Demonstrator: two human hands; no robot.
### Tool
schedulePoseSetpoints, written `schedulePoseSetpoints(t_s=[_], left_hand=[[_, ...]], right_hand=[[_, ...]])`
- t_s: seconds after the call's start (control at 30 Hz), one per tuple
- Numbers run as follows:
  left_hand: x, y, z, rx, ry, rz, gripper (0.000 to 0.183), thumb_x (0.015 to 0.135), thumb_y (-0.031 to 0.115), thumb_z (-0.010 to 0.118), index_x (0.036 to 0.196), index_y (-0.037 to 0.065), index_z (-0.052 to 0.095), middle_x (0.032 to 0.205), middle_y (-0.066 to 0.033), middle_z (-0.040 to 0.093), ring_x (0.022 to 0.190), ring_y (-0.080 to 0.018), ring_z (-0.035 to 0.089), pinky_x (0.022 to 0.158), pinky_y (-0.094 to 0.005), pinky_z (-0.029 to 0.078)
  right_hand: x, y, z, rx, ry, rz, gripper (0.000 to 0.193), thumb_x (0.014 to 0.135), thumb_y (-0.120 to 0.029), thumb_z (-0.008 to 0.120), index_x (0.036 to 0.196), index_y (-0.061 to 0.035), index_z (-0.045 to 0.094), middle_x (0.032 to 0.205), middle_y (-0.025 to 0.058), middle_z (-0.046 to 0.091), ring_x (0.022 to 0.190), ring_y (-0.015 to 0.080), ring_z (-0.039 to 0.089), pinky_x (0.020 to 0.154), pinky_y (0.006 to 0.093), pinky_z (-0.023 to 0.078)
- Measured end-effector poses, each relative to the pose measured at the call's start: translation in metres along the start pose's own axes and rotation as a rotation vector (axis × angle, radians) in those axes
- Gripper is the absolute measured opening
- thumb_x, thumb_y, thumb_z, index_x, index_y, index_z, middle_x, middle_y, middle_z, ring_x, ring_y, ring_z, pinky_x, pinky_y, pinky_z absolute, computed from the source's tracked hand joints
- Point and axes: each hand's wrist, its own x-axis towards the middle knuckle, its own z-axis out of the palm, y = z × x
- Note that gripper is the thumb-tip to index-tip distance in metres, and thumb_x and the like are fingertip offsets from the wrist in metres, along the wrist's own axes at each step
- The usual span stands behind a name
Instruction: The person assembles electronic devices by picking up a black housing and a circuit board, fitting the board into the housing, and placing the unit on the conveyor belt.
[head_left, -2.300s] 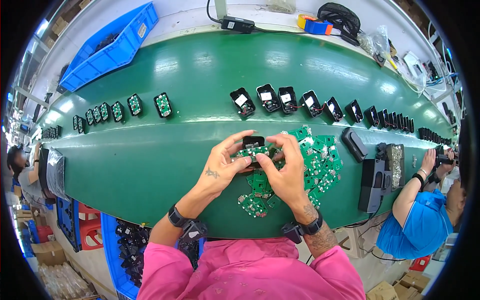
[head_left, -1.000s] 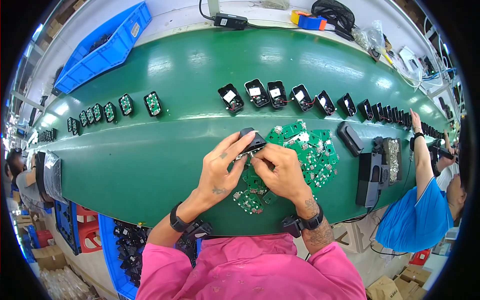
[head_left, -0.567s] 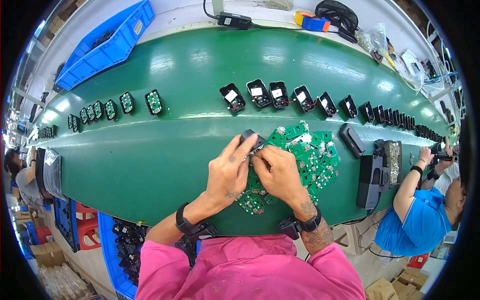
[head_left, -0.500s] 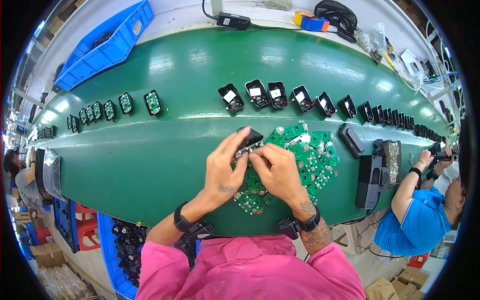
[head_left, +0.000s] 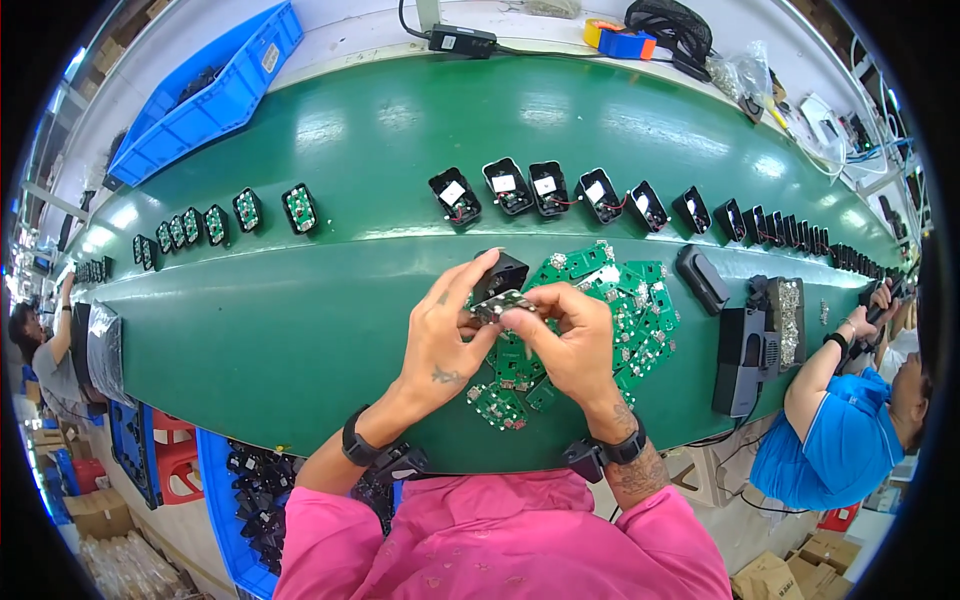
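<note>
Held case (head_left: 508,270): tipped since the earlier frame, baring more of the circuit board (head_left: 500,304) between both hands' fingers
Left hand (head_left: 430,328): fingers clamped on the case, seemingly to steady it
Right hand (head_left: 577,335): thumb and fingers pinching the board's right end, likely for control
Shell: black, boxy, smooth, apparently plastic
Board pile (head_left: 632,318): flat, green, silver-studded; just right of the fingers, probably for short reach
Cased row (head_left: 602,195): beyond the fingers, mouths up, contents exposed

A tilted black housing (head_left: 506,271) and an angled, component-studded circuit board (head_left: 503,303) are held close together at the left edge of the green board pile (head_left: 625,320).
</note>
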Motion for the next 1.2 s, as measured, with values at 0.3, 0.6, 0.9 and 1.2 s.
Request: schedulePoseSetpoints(t_s=[0.3, 0.6, 0.9, 1.2], left_hand=[[-0.001, 0.009, -0.007, -0.137, -0.033, -0.035, 0.068, 0.076, -0.013, 0.067, 0.138, 0.008, 0.052, 0.130, -0.0113, 0.056, 0.094, -0.0181, 0.071, 0.075, -0.0276, 0.062], [-0.006, -0.006, 0.002, 0.223, 0.133, 0.264, 0.061, 0.075, -0.014, 0.061, 0.131, 0.010, 0.060, 0.121, -0.0182, 0.065, 0.094, -0.0260, 0.070, 0.069, -0.0296, 0.058], [0.001, -0.004, 0.004, -0.201, 0.030, 0.002, 0.054, 0.084, -0.013, 0.052, 0.135, 0.004, 0.055, 0.119, -0.0147, 0.066, 0.092, -0.0130, 0.069, 0.069, -0.0268, 0.056], [0.001, 0.000, 0.011, -0.437, 0.024, -0.182, 0.031, 0.099, 0.007, 0.055, 0.128, 0.000, 0.050, 0.120, -0.0172, 0.060, 0.078, -0.0176, 0.070, 0.061, -0.0252, 0.062]], right_hand=[[0.007, -0.003, -0.027, 0.100, -0.139, 0.096, 0.021, 0.096, -0.013, 0.064, 0.077, -0.0020, 0.062, 0.061, -0.0034, 0.057, 0.052, 0.0019, 0.047, 0.045, 0.0206, 0.035], [0.005, -0.006, -0.018, -0.098, -0.311, -0.033, 0.023, 0.094, -0.014, 0.066, 0.076, 0.0012, 0.063, 0.061, 0.0046, 0.058, 0.051, 0.0113, 0.051, 0.048, 0.0287, 0.039], [0.006, -0.004, -0.013, -0.239, -0.058, -0.153, 0.025, 0.093, -0.013, 0.068, 0.073, 0.0020, 0.063, 0.057, 0.0069, 0.053, 0.048, 0.0143, 0.047, 0.046, 0.0312, 0.035], [0.000, 0.004, -0.009, -0.432, 0.006, -0.137, 0.015, 0.093, -0.014, 0.067, 0.093, 0.0003, 0.065, 0.061, 0.0062, 0.054, 0.048, 0.0152, 0.047, 0.046, 0.0302, 0.038]])
